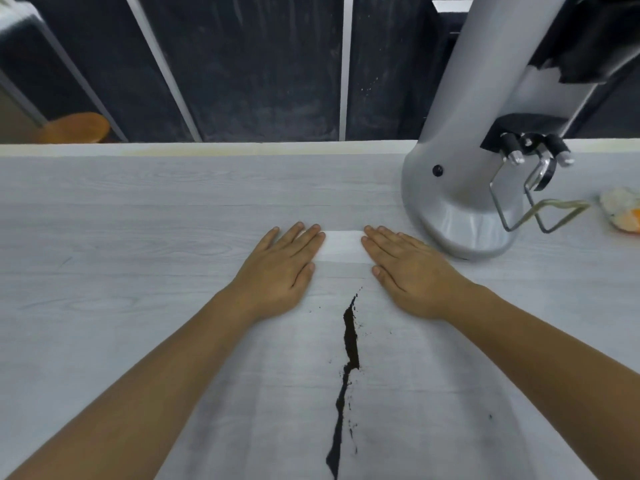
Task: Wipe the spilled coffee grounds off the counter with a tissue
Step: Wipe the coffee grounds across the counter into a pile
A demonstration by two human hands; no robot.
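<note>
Fingers [304, 233] of both hands stretched flat and held together, palms down, gripping nothing, pressed onto a white tissue [341, 245] lying on the pale wood-grain tabletop [138, 216]. Left hand [280, 271] on the tissue's left edge, right hand [412, 271] on its right edge, a bare strip of folded white showing between them. Tissue spread toward the viewer from there as a thin, wide sheet, the tabletop's grain faintly visible through it. Spilled coffee grounds [349, 341] drawn out in a narrow dark line just on the near side of the hands, running down the middle of the tissue's span toward the bottom of the view, small specks scattered on either side; whether lying on the sheet or beneath it, cannot tell. Silver coffee grinder [460, 188] standing just beyond and to the right of the tissue, close to the right hand, wire fork projecting from its front. Crumpled white-and-orange cloth [621, 214] farther right of the tissue, at the frame edge.
</note>
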